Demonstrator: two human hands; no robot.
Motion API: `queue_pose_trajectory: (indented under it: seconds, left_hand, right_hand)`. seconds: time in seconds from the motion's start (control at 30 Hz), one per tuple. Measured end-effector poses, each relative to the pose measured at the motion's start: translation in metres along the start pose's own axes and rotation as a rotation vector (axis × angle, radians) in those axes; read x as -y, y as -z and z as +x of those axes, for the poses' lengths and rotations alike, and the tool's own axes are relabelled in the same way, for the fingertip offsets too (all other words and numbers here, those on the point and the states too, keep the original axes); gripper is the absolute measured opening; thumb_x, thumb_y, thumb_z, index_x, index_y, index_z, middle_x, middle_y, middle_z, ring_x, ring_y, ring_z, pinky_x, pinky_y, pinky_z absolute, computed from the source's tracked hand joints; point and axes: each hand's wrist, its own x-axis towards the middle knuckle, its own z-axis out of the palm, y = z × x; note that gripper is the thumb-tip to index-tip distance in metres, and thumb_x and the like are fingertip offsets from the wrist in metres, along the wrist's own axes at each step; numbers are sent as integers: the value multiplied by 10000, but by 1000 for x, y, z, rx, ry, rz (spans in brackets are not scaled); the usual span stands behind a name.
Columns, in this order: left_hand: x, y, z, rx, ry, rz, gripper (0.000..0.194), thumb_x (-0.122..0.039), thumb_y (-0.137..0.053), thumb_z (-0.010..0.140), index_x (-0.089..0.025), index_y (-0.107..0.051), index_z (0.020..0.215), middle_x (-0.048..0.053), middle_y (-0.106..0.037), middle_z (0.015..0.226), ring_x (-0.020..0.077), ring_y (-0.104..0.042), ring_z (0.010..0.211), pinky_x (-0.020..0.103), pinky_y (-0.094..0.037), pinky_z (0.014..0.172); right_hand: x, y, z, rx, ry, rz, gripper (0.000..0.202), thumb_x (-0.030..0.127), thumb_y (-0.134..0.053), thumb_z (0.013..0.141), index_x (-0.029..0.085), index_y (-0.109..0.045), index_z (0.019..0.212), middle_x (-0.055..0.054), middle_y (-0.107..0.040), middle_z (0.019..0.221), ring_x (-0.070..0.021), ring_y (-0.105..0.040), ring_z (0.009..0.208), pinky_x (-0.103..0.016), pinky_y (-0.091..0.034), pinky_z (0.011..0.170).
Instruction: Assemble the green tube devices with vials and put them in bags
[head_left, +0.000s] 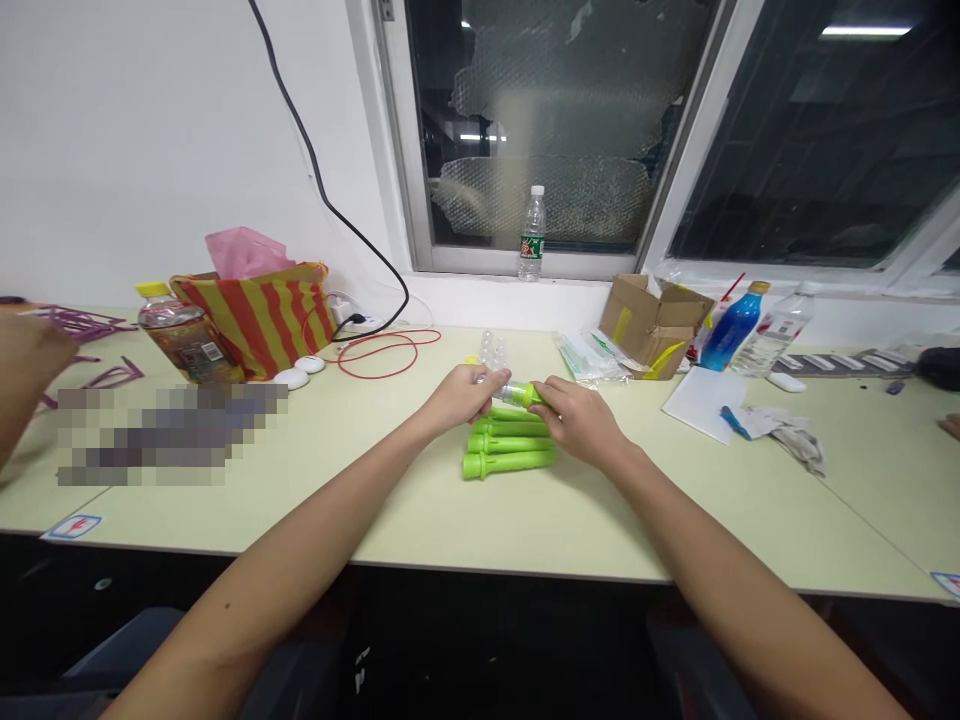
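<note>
My left hand is closed around a clear plastic tube above the table. My right hand grips a bright green plastic tube, whose end meets the clear one between my hands. How far one sits inside the other cannot be made out. Just below lie several similar green tubes side by side, each with a collar near its left end; my right hand partly covers their right ends. Clear plastic tubes lie behind my left hand, with a small yellow ring beside them.
An open cardboard box and plastic packets stand behind to the right, near bottles, paper and a glove. Leftward are a striped bag, a drink bottle and red cable. Another person's hand shows far left.
</note>
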Motion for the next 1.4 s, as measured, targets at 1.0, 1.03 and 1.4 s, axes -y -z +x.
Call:
queue_pose_trajectory:
  seconds: [1.0,1.03,1.4]
  left_hand:
    - [-35,-44,8,-425,-48,-911,372,-420,-801,668,-142,-580,778,33,-639,767,133,-637,740,267,-485,740]
    - [-44,-44,11,-447,-49,-974,379,-394,-822,643,-147,-570,783,17,-629,753,130,-642,725,269,-492,739]
    - [-76,-49,53,-289,46,-1088,514,-442,-767,703,-209,-324,583,-101,-286,421,61,-343,333,236,-358,415]
  right_hand:
    - [31,-27,5,-238,-25,54,269,297,-395,987,130,-563,1114,-111,-608,915,-234,-554,819,-319,-402,683]
    - [34,-28,6,-254,-37,75,263,298,-387,991,129,-557,1099,-111,-608,911,-234,-552,814,-320,-403,685]
    - [21,-19,5,-279,-222,537,281,388,-431,966,213,-425,746,0,-492,656,-148,-426,589,-286,-322,559]
